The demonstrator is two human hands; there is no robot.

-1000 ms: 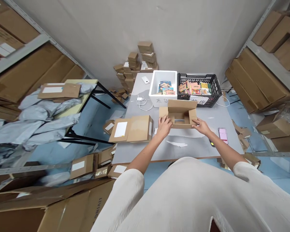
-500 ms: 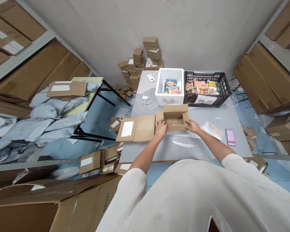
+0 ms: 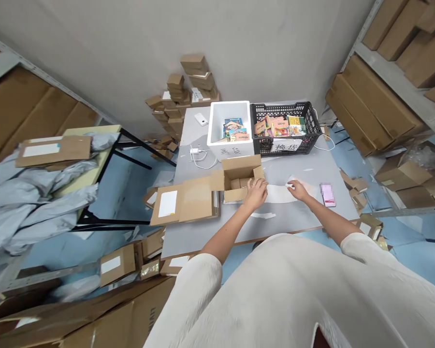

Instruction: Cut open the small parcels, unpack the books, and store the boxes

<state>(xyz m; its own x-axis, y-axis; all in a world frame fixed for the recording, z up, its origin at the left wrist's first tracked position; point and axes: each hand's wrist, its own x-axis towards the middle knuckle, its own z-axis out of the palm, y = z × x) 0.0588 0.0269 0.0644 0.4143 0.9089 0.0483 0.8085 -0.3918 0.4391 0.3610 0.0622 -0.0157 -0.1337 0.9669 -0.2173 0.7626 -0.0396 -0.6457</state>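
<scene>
An open cardboard box (image 3: 235, 195) stands on the grey table, its flaps raised. My left hand (image 3: 256, 193) is at its front right corner, fingers bent over the edge. To the right of the box lies a white sheet of paper (image 3: 278, 194). My right hand (image 3: 298, 191) pinches the upper right part of this sheet between thumb and fingers. Just behind the right hand is a clear plastic packet (image 3: 313, 188), partly covered by it. An opened flat carton with a white label (image 3: 167, 203) lies left of the box.
Behind the box stand a white foam bin (image 3: 230, 151) and a black plastic crate (image 3: 313, 130), both holding booklets. A phone (image 3: 327, 195) lies at the right, a torn paper strip (image 3: 264, 215) in front. A white charger (image 3: 195, 151) and cable lie at the left.
My right hand has left the box's right side and moved right onto the white paper. My left hand has shifted from the box's left side to its right front corner. The view has turned right.
</scene>
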